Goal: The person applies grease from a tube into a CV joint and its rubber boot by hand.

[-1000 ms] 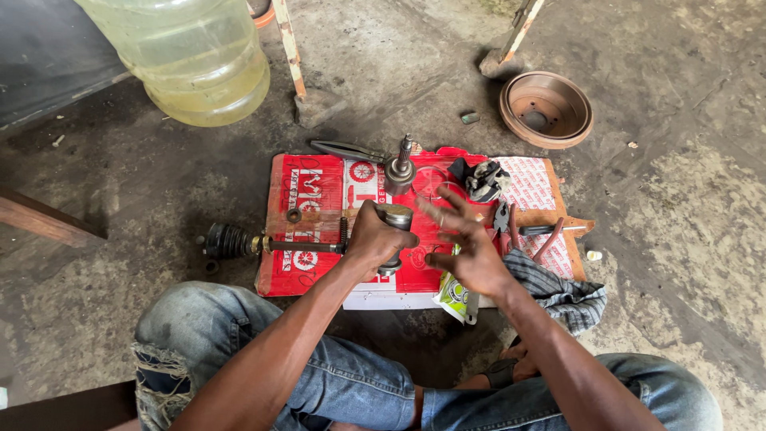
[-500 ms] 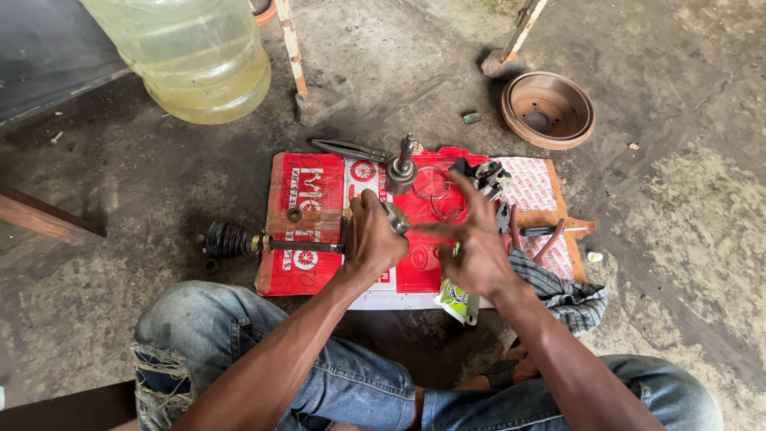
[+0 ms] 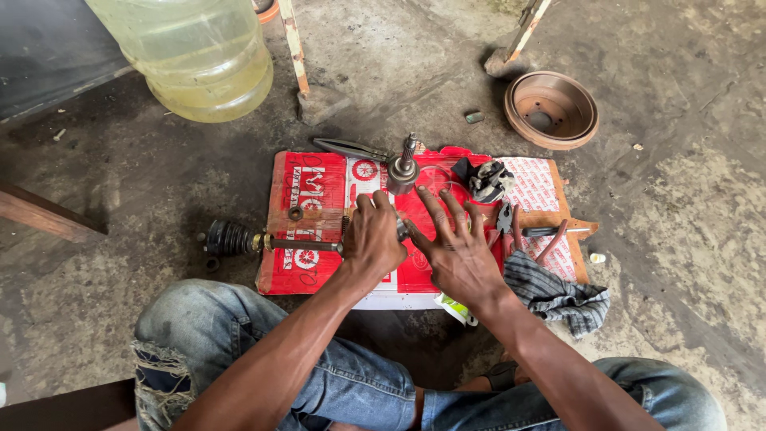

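Steel, dark and greasy: a drive shaft [image 3: 299,244] lying crosswise over a red flattened carton [image 3: 319,271] on the concrete floor [image 3: 686,207], a ribbed black rubber boot [image 3: 227,238] at its far left end. Left hand [image 3: 373,239] closed round the shaft near its inner end, fingers [image 3: 369,209] curled over the top. Right hand [image 3: 459,249] open and flat, fingers [image 3: 447,209] spread, pressed on the carton just beside the left, gripping nothing. Probably heavy and rigid along the bar, slick with grease; best taken on the bare bar between boot and joint, never by the soft boot, likely to give or tear. Beyond the hands, an upright splined joint [image 3: 403,169]. To the right, red-handled pliers [image 3: 511,227], a striped grey rag [image 3: 554,291], a rusty brake drum [image 3: 550,108]. Top left, a big clear water bottle [image 3: 191,56].
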